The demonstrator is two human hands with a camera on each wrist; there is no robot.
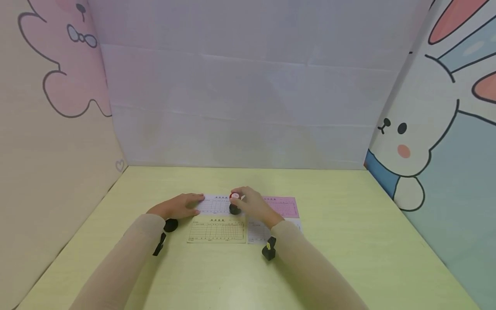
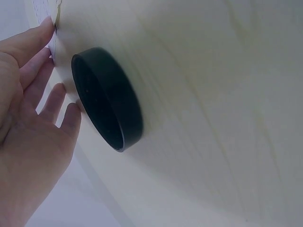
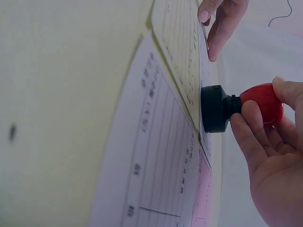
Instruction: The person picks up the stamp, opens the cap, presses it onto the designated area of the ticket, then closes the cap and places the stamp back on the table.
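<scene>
Hands, gripped stamp (red-handled), printed forms beneath

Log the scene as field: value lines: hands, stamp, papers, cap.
Right hand: holds red-handled round black stamp
Stamp base: down on back-left white paper form
Left hand: rests on that form's left edge
Other forms: yellow paper, front left; pink paper, back right; white paper, front right
Cap: shallow round black cap, open side up on pale yellow tabletop

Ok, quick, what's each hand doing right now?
Left hand: open, fingers at the edge of a white form.
Right hand: closed, holding the stamp by its red handle.
</scene>
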